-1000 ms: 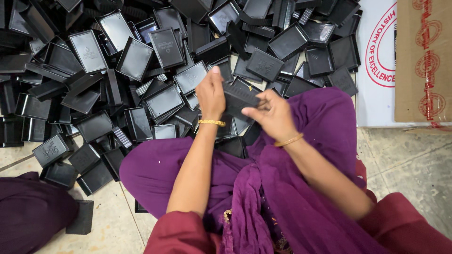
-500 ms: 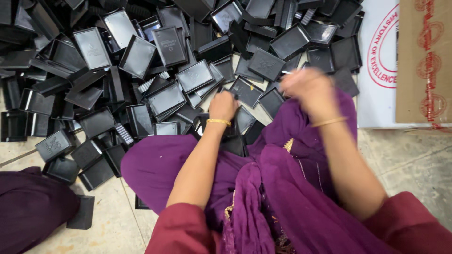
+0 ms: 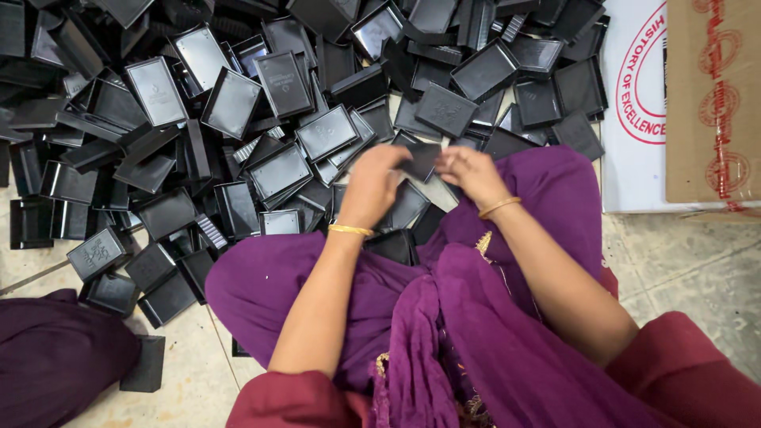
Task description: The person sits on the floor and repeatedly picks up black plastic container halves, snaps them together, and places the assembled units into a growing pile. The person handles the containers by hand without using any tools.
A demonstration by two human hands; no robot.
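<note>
You are looking down at your own lap as you sit on a tiled floor. At the far left edge of the floor lies a dark purple cloth bundle, with one loose black tray just beside it. Spreading from the left edge across the top of the view is a large heap of black plastic trays, shallow rectangular pieces lying at every angle, some face up and some stacked or on edge.

Your left hand, with a gold bangle at the wrist, is closed on the left end of a small black tray, held just above the near edge of the heap. Your right hand, also bangled, pinches the tray's right end with its fingertips. The tray hangs between both hands, over your purple skirt.

Judging by its look, this piece is light, thin and stiff, moulded plastic with a smooth surface that could slip. The raised rim along the short ends seems the surest place to hold; the flat middle probably flexes under pressure.

At the far right, a white printed sheet lies on the floor beside a brown cardboard box, touching the heap's right edge.
</note>
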